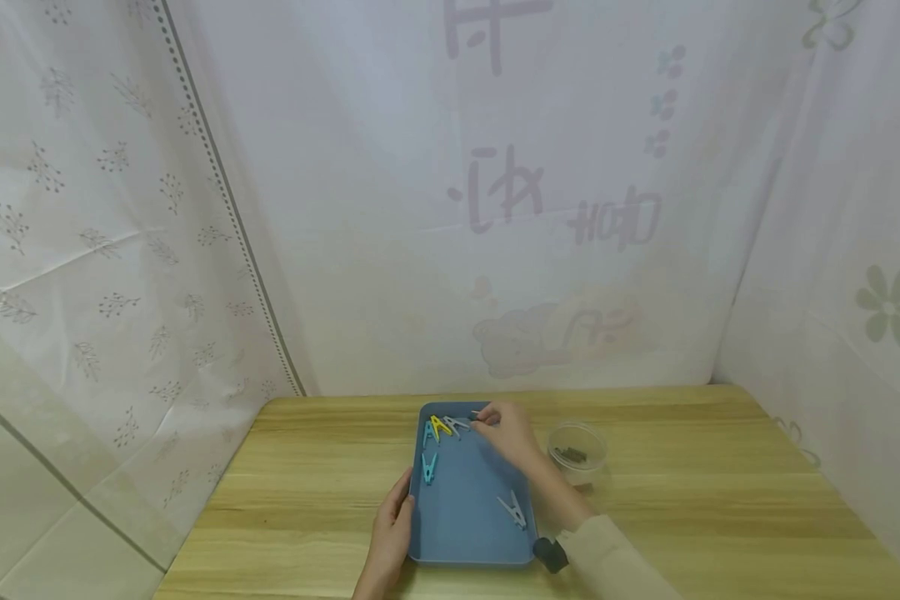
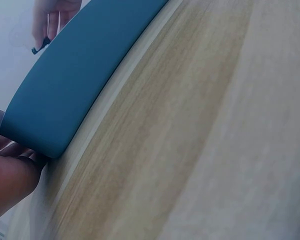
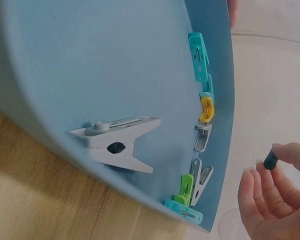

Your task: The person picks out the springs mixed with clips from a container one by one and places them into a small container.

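Observation:
My left hand (image 1: 392,527) grips the near left side of a shallow blue tray (image 1: 468,554); the left wrist view shows its fingers curled at the tray wall (image 2: 75,75). My right hand (image 1: 508,429) is over the tray's far right corner. In the right wrist view, its thumb and fingertips pinch a small dark ribbed piece (image 3: 271,160), whose kind I cannot tell. Inside the tray, teal clothespins (image 1: 429,468), a yellow clothespin (image 1: 439,427) and grey clothespins lie along the walls. One grey clothespin (image 3: 122,142) rests apart near the right wall. A green clothespin (image 3: 186,188) shows in the right wrist view.
A clear round tub (image 1: 576,450) with several dark pieces (image 1: 571,455) stands right of the tray. A small brown item (image 1: 583,488) lies beside it. The wooden table (image 1: 307,492) meets hanging printed cloth (image 1: 382,250) at the back and sides.

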### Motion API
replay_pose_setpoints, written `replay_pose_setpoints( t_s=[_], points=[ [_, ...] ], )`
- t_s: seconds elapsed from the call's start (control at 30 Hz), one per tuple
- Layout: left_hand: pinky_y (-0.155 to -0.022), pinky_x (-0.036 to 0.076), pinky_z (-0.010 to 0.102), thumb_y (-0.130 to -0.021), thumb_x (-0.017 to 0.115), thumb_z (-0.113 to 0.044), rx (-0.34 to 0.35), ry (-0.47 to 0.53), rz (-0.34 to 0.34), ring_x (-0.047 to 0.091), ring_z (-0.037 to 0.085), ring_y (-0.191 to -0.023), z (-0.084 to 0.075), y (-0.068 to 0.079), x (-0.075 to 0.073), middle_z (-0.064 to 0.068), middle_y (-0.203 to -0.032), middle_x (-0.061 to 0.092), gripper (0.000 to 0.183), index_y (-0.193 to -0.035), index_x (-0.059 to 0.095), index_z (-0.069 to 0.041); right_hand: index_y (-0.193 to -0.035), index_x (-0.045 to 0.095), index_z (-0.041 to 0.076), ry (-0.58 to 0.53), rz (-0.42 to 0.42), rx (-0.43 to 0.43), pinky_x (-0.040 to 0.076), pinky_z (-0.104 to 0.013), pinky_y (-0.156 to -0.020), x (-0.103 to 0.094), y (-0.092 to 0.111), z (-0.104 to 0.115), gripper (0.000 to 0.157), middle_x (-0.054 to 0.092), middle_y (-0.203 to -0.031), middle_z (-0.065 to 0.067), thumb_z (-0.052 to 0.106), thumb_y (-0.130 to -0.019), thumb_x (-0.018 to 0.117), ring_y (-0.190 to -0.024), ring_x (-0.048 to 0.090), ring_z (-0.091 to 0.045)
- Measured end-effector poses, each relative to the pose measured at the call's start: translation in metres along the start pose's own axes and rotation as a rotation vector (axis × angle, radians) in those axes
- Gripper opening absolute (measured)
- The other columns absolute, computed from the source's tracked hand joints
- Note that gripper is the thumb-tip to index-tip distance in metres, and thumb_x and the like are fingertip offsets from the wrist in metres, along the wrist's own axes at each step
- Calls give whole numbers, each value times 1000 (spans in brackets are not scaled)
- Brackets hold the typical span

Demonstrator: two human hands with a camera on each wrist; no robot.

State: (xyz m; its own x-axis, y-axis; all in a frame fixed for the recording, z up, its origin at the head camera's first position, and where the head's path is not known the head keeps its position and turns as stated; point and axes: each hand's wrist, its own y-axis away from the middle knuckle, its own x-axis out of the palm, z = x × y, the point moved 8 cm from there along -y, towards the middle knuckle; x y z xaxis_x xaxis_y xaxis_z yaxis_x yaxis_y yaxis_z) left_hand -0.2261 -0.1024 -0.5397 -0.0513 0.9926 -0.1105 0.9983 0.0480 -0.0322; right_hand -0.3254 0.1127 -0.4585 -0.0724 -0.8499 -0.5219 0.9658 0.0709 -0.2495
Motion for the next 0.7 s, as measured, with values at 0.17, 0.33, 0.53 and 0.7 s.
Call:
replay_pose_setpoints(
  t_s=[0.17,0.33,0.53,0.7],
  points=[
    [-124,30,63,-110,42,1,-1,-2,-2,29,51,-154,0,0,0,34,-163,36,48,-157,39,10,-94,74,-1,-3,-14,15,60,-40,-73,-3,2,-1,9,75,-92,-11,6,-91,79,-88,71,-28],
    [-124,30,63,-110,42,0,-4,6,-6,29,51,-154,1,0,0,34,-163,36,48,-156,39,11,-94,74,0,-8,-27,30,55,-30,-64,-5,4,-3,8,75,-90,-10,7,-92,79,-80,67,-20],
    [-124,30,63,-110,42,0,-8,-1,-4,29,52,-153,1,0,0,34,-163,36,48,-157,38,10,-92,74,1,6,-46,20,53,-33,-64,-9,8,-1,8,76,-88,-10,7,-91,79,-79,67,-24],
    [-123,31,64,-110,42,0,-14,-7,-6,30,52,-153,1,-1,0,35,-162,36,48,-157,38,11,-92,75,0,19,-69,10,54,-32,-66,-12,11,0,9,76,-87,-10,7,-90,81,-79,68,-23]
  ],
)
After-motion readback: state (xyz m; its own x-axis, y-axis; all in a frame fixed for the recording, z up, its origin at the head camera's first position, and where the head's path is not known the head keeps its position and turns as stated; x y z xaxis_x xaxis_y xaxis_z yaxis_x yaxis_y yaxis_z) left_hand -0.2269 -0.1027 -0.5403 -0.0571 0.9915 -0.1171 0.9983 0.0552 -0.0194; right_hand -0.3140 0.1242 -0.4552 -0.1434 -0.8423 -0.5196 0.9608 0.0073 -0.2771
